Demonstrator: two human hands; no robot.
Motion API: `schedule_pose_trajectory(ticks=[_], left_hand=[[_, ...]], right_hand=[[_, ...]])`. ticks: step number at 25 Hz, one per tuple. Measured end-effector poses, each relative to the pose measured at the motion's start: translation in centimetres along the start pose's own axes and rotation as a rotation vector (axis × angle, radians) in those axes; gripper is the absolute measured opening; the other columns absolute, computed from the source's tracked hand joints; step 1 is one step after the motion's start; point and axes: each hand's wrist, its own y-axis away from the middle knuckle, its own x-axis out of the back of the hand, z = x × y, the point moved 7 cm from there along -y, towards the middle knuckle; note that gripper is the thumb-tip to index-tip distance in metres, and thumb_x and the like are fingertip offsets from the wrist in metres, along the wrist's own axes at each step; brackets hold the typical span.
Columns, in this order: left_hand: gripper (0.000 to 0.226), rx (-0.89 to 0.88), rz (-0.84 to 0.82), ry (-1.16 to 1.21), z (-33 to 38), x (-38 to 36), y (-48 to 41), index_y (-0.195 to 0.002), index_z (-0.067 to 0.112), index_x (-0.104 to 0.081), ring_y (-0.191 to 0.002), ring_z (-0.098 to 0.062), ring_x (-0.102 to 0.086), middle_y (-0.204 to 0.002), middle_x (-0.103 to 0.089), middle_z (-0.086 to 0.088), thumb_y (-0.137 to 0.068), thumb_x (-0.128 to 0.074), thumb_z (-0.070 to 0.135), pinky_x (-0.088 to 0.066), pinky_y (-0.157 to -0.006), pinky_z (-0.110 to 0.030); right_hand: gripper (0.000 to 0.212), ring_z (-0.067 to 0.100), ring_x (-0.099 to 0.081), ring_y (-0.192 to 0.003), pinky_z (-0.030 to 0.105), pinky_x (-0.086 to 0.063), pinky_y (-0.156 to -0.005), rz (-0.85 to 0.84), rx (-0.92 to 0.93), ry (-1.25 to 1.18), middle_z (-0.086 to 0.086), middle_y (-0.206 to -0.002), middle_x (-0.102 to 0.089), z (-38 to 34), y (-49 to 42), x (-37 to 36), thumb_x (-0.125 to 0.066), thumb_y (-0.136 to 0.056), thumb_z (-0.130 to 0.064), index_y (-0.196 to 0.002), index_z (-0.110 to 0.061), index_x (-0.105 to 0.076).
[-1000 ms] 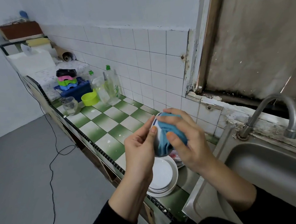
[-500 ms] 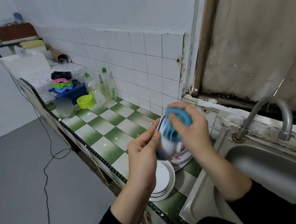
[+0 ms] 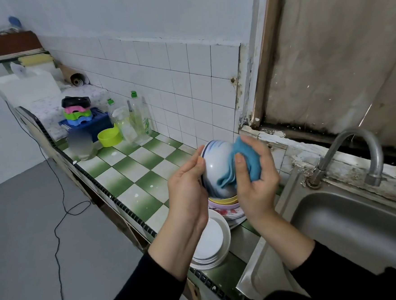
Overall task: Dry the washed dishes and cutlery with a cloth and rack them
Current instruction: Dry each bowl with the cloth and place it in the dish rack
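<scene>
Left hand (image 3: 187, 192) holds bowl (image 3: 216, 165); right hand (image 3: 256, 183) grips cloth (image 3: 247, 162).

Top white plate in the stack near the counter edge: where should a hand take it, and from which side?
Probably by its raised rim on the right, thumb on top, fingertips under the lip. The top white plate lies flat on its stack, so only the rim gives purchase; coloured dishes crowd the far side and the left forearm covers the other edge.

left hand (image 3: 186, 185) holds bowl (image 3: 216, 165) | right hand (image 3: 256, 183) presses blue cloth (image 3: 247, 164) on it
</scene>
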Motion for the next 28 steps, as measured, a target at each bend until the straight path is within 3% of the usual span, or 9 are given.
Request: schedule_pose_trajectory(ticks=[2, 5, 9, 13, 17, 20, 24, 26, 28], left_hand=[[0.032, 0.02, 0.022, 0.03, -0.3, 0.1, -0.3, -0.125, -0.002, -0.058, -0.1, -0.024, -0.065, -0.116, -0.068, -0.014, -0.097, -0.041, 0.0, -0.051, -0.095, -0.038], [0.034, 0.029, 0.03, 0.068, -0.2, 0.8, -0.9, -0.128, -0.002, -0.055, -0.112, -0.029, -0.059, -0.131, -0.059, -0.019, -0.098, -0.04, 0.002, -0.046, -0.099, -0.043], [0.034, -0.039, 0.035, 0.098, 0.1, 0.6, -0.5, -0.129, -0.001, -0.055, -0.119, -0.027, -0.058, -0.129, -0.062, -0.014, -0.098, -0.04, 0.003, -0.044, -0.105, -0.043], [0.024, -0.151, 0.046, 0.071, 1.6, 0.9, 0.0, -0.109, 0.008, -0.066, -0.087, -0.014, -0.068, -0.107, -0.07, -0.008, -0.097, -0.046, 0.003, -0.057, -0.077, -0.029], [0.026, -0.161, 0.065, 0.093, 1.6, 1.2, 0.2, -0.116, 0.004, -0.064, -0.092, -0.015, -0.066, -0.112, -0.069, -0.009, -0.096, -0.047, 0.003, -0.055, -0.086, -0.032], [0.025, -0.204, 0.073, 0.084, 1.5, 1.4, 0.5, -0.114, 0.008, -0.065, -0.098, -0.017, -0.065, -0.118, -0.067, -0.012, -0.096, -0.049, 0.003, -0.055, -0.087, -0.032], [0.024, -0.291, 0.025, -0.001, 1.6, 1.1, 1.3, -0.108, 0.017, -0.068, -0.118, -0.023, -0.06, -0.126, -0.064, -0.011, -0.093, -0.052, 0.007, -0.051, -0.098, -0.039], [0.023, -0.305, 0.026, 0.017, 1.8, 0.9, 1.5, -0.107, 0.016, -0.068, -0.116, -0.022, -0.062, -0.122, -0.067, -0.009, -0.093, -0.052, 0.007, -0.051, -0.097, -0.039], [0.022, -0.334, 0.032, 0.028, 2.6, 1.2, 1.2, -0.106, 0.015, -0.068, -0.111, -0.02, -0.063, -0.116, -0.069, -0.005, -0.092, -0.052, 0.007, -0.053, -0.095, -0.037]], right_hand=[[0.026, 0.023, -0.06, -0.11, 0.039, -0.048, -0.095, 0.022, 0.048, 0.029, 0.014, -0.115, -0.061, -0.5, 0.1, 0.1, -0.056, -0.091, -0.009, -0.115, -0.002, -0.06], [0.028, 0.033, -0.06, -0.112, 0.05, -0.047, -0.1, -0.145, 0.366, 0.079, 0.023, -0.116, -0.061, -1.7, 0.6, 0.3, -0.06, -0.084, -0.004, -0.112, 0.0, -0.06], [0.027, 0.015, -0.062, -0.108, 0.045, -0.055, -0.087, 0.012, 0.139, 0.148, 0.009, -0.114, -0.063, -0.1, -0.1, 1.7, -0.059, -0.092, -0.015, -0.116, -0.003, -0.062], [0.028, 0.025, -0.061, -0.117, 0.045, -0.05, -0.098, -0.032, 0.267, 0.202, 0.018, -0.121, -0.062, -1.6, 1.8, 1.0, -0.06, -0.09, -0.007, -0.117, -0.001, -0.062], [0.026, 0.027, -0.06, -0.118, 0.043, -0.046, -0.104, -0.078, 0.273, 0.238, 0.02, -0.121, -0.062, -1.7, 1.8, 1.0, -0.06, -0.088, -0.005, -0.113, 0.002, -0.065], [0.026, 0.021, -0.06, -0.112, 0.03, -0.046, -0.101, -0.107, 0.193, 0.274, 0.017, -0.114, -0.065, -2.1, 1.5, 0.8, -0.058, -0.09, -0.009, -0.112, 0.001, -0.066], [0.024, -0.011, -0.053, -0.097, 0.005, -0.04, -0.085, 0.049, -0.121, 0.241, 0.003, -0.102, -0.06, -1.1, 0.1, 1.8, -0.063, -0.087, -0.018, -0.108, -0.007, -0.068], [0.021, -0.008, -0.053, -0.095, 0.008, -0.042, -0.083, 0.051, -0.063, 0.246, 0.003, -0.099, -0.06, -1.7, 0.1, 1.7, -0.065, -0.086, -0.014, -0.104, -0.004, -0.067], [0.018, 0.006, -0.055, -0.094, 0.015, -0.045, -0.084, -0.093, 0.105, 0.247, 0.01, -0.098, -0.06, -2.8, 0.6, 1.1, -0.065, -0.086, -0.008, -0.102, 0.001, -0.067]])
